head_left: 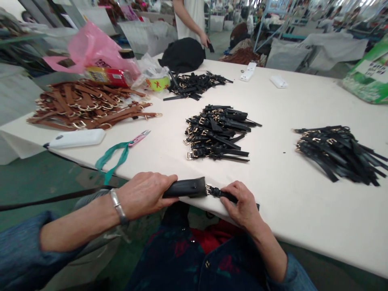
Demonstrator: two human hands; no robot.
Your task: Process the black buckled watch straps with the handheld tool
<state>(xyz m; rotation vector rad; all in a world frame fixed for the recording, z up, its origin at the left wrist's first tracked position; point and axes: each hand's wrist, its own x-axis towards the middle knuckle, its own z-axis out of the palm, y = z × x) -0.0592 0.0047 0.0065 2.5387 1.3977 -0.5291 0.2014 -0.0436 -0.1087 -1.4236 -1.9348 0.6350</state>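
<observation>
**Strap [184, 189] held at table [281, 218] edge**

Heaps of black straps [216, 133] and brown straps [87, 105] cover the table. Green sack [371, 76] sits upper right, pink plastic bag [93, 52] upper left, contents unclear. At bottom centre, left hand [145, 194] closes around the strap's wide end; right hand [242, 204] grips its narrow, buckled part.

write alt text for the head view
The left hand and right hand hold a black leather strap with a gold buckle at the edge of a white table, with piles of black buckled straps and a pile of brown straps beyond.
</observation>
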